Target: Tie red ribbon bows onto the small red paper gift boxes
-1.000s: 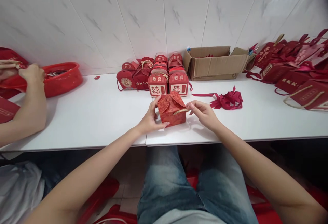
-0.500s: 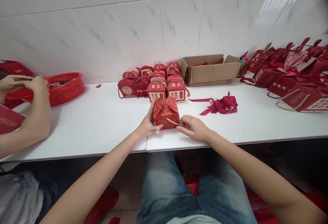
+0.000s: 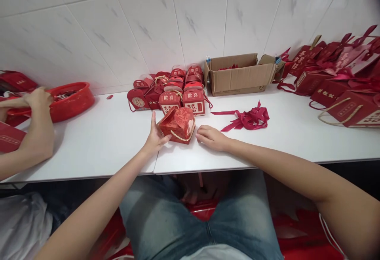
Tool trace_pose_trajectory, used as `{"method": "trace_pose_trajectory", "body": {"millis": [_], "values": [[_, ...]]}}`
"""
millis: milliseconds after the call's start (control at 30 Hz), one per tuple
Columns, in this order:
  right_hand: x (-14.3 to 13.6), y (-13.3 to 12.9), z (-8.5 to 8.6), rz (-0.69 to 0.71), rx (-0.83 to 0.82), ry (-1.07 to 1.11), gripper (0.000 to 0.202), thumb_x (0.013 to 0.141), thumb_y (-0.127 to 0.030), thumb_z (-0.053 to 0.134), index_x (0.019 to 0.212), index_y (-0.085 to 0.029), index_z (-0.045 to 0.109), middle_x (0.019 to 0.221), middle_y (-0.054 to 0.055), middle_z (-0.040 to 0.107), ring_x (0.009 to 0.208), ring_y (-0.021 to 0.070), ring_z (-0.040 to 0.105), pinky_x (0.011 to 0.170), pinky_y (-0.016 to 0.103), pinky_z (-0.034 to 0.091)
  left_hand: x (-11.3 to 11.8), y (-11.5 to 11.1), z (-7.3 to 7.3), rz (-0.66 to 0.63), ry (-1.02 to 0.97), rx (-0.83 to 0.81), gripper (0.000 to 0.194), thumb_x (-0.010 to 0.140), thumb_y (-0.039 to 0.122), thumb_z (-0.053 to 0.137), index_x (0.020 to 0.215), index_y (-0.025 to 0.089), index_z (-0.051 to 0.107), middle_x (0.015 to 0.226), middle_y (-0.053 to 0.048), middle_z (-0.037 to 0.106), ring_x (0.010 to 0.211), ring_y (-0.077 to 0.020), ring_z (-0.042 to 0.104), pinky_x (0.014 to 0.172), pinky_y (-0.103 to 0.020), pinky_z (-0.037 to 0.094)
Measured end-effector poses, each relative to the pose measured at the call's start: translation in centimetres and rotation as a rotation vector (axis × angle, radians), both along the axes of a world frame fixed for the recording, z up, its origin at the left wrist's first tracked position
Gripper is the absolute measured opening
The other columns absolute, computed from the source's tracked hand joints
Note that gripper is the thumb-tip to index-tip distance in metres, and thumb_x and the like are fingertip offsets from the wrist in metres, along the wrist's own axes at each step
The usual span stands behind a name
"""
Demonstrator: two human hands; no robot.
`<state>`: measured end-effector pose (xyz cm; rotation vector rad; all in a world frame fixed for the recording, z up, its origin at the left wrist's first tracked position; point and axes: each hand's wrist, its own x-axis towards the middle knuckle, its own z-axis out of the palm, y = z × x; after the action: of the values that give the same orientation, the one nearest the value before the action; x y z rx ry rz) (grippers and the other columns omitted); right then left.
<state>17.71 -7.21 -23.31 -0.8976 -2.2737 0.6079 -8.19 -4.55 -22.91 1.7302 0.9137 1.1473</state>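
Observation:
A small red patterned gift box (image 3: 178, 125) sits on the white table in front of me, turned at an angle, its folded flaps on top. A twisted gold cord handle (image 3: 181, 137) loops across its front. My left hand (image 3: 156, 136) grips the box's left side, thumb at the lower front and one finger pointing up. Just right of the box, my right hand (image 3: 212, 138) rests at the table with its fingers curled in; a small gap separates it from the box, and no object shows in it. Behind stand several red gift boxes (image 3: 194, 99).
Crumpled dark-pink ribbon (image 3: 257, 118) lies to the right. An open cardboard box (image 3: 242, 79) stands against the tiled wall. More red gift boxes (image 3: 350, 105) crowd the far right. At left, another person's arm (image 3: 41, 129) reaches by a red plastic basin (image 3: 74, 99).
The gift box has turned, so its cord and right side now show more. My right hand has come away slightly from the cord. The whole view has shifted a little.

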Motion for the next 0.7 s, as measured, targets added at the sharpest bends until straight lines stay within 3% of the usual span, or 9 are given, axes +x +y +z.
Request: {"method": "trace_pose_trajectory", "body": {"millis": [133,467,700], "values": [[-0.1,0.5,-0.4,-0.022,-0.046,0.026,0.027,0.095,-0.025,0.039,0.079,-0.015,0.059,0.081,0.006,0.056,0.081,0.0161,0.052,0.077,0.029,0.041,0.3,0.0,0.0,0.023,0.006,-0.003,0.133,0.062,0.051,0.079,0.146,0.023,-0.02,0.147,-0.021,0.034,0.135,-0.0298,0.039,0.109,-0.045,0.035],[-0.3,0.6,-0.4,-0.11,-0.119,0.086,0.021,0.09,-0.023,0.046,0.071,-0.016,0.055,0.075,0.002,0.052,0.072,0.013,0.049,0.068,0.025,0.038,-1.1,0.8,-1.1,-0.019,0.006,-0.003,0.119,0.068,0.036,0.079,0.149,0.033,-0.009,0.141,-0.014,0.045,0.129,-0.0307,0.046,0.107,-0.051,0.037],[-0.3,0.7,-0.5,-0.146,-0.143,0.145,0.018,0.087,-0.018,0.046,0.072,-0.016,0.055,0.077,0.003,0.053,0.073,0.0133,0.049,0.07,0.027,0.038,-0.7,0.4,-1.1,-0.075,0.168,0.157,0.12,0.069,0.033,0.079,0.147,0.037,-0.011,0.154,-0.012,0.025,0.138,-0.0352,0.032,0.11,-0.057,0.029]]}}
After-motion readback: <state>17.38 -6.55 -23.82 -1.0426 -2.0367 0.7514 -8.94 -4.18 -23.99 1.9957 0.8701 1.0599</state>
